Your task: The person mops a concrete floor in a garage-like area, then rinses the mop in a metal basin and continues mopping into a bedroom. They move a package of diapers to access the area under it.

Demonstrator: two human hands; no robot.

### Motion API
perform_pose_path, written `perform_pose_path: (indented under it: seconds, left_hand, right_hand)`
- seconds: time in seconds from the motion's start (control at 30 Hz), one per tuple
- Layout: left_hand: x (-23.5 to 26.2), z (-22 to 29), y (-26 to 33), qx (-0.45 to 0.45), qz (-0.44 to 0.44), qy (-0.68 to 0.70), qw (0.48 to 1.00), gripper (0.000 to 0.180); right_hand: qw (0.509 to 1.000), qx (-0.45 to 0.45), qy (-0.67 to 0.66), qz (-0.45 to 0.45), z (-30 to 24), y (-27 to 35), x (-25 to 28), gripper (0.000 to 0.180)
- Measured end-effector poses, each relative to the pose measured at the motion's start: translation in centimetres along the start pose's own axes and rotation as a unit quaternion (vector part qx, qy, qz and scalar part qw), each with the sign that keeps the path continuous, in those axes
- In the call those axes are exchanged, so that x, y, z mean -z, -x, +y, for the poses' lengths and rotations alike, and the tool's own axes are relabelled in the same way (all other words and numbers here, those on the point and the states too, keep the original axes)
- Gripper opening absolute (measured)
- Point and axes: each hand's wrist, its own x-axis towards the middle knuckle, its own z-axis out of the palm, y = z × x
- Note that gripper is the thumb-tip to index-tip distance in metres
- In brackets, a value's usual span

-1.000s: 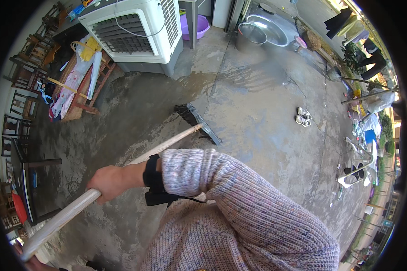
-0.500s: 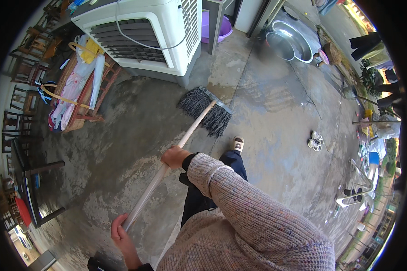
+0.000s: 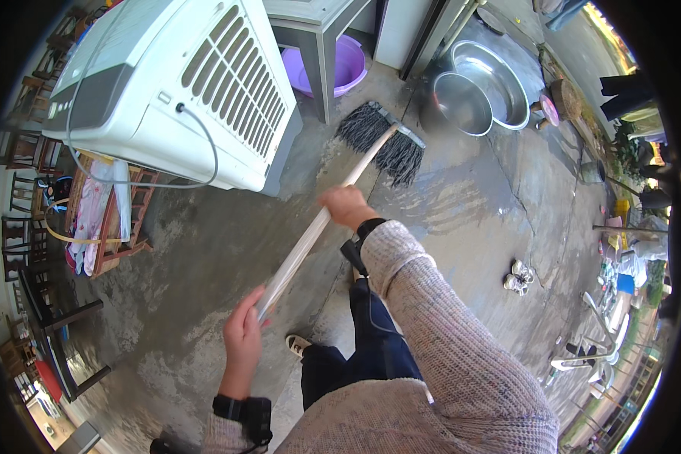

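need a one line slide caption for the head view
Both hands, left hand low and right hand higher, grip a broom on wet concrete beside a white air cooler.

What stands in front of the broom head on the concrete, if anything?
Both hands, left and right, grip the broom handle. Just beyond its bristles stand a grey table leg and a purple basin; two metal basins sit to the right.

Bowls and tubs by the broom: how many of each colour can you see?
Silver metal basins: 2
Purple plastic tub: 1
Total: 3
They sit past the broom, held by the left hand and right hand.
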Motion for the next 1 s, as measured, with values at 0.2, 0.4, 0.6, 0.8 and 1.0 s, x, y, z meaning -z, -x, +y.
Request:
perform_pose_path:
  seconds: [0.2,0.4,0.6,0.8,1.0]
  left_hand:
    - [-6.1,4.6,-5.8,0.04,-0.065,0.003,0.997,0.04]
    - [-4.7,3.2,2.4,0.144,-0.048,-0.112,0.982,0.041]
    - [3.3,0.3,17.1,0.129,0.106,-0.13,0.977,0.03]
    - [8.3,-4.3,35.7,0.106,0.252,-0.231,0.934,0.027]
    - [10.4,-8.1,51.0,0.131,0.373,-0.158,0.905,0.033]
  right_hand:
    - [0.995,-0.079,-0.06,0.019,8.6,-1.7,3.1,0.02]
    - [0.995,0.006,0.059,-0.084,3.4,2.8,2.1,0.015]
    - [0.984,0.174,0.02,-0.041,-9.5,8.9,-0.3,0.009]
    - [0.945,0.3,-0.087,-0.102,-25.4,19.5,-5.4,0.012]
    - [0.885,0.382,-0.187,-0.19,-36.4,31.1,-7.8,0.014]
